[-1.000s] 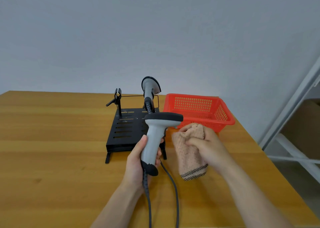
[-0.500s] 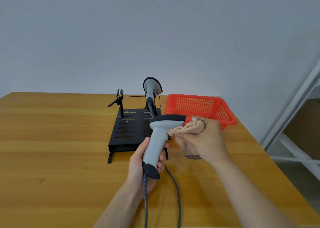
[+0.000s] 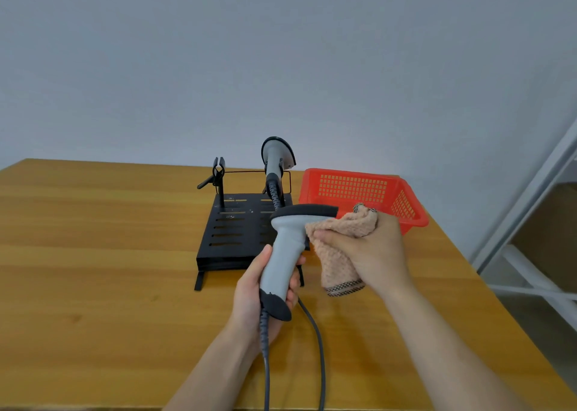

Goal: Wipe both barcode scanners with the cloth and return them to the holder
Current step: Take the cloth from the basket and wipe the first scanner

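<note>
Left hand (image 3: 252, 292) grips one scanner (image 3: 285, 248), fingers closed; right hand (image 3: 374, 254) clutches the cloth (image 3: 338, 265) against its head. Second scanner (image 3: 274, 157) sits in the holder (image 3: 232, 228), whether wiped unclear.

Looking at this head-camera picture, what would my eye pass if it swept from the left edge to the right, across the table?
empty clip on the black holder → grey scanner gripped by the left hand → pink cloth → white shelf frame
</note>
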